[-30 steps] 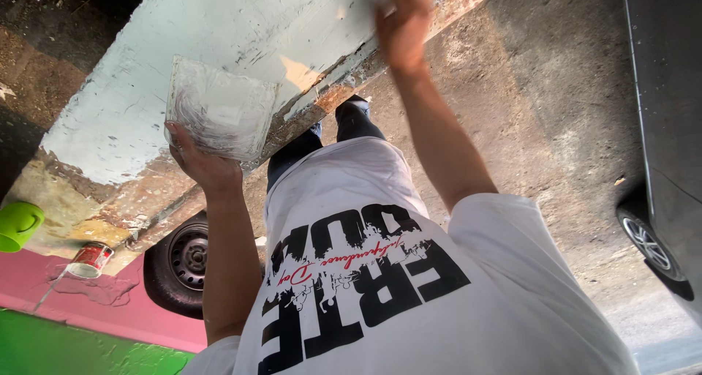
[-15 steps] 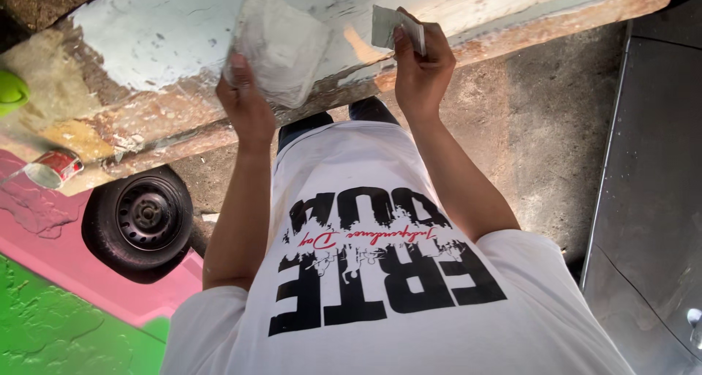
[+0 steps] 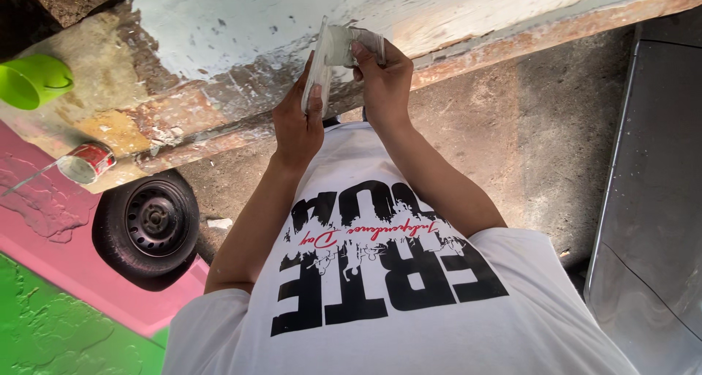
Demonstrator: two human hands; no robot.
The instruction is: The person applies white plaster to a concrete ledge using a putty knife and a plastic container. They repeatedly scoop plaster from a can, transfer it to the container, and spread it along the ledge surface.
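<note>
Rough concrete ground (image 3: 556,126) runs under a long, patched body panel (image 3: 241,31) whose pale filler gives way to rust along its lower edge. Both hands meet just in front of that edge, at the middle of the view. The left hand (image 3: 296,122) grips a flat, filler-smeared board (image 3: 316,71), seen almost edge-on, with the thumb laid up its near face and the fingers wrapped behind. The right hand (image 3: 384,86) is closed around a small spreader blade (image 3: 351,44), fingers curled over its top, and the blade touches the upper part of the board. Board and blade sit close against the panel's rusty lip, with hardly any gap showing between them and the panel.

Right of the hands the ground lies open as far as a grey metal sheet (image 3: 658,199), whose straight edge stands well apart from the right forearm. On the left, a green cup (image 3: 33,81) and a small red tin (image 3: 88,161) rest on the panel's end, near its edge. Below them a black wheel (image 3: 150,218) stands against a pink and green wall (image 3: 51,302), near the left elbow.
</note>
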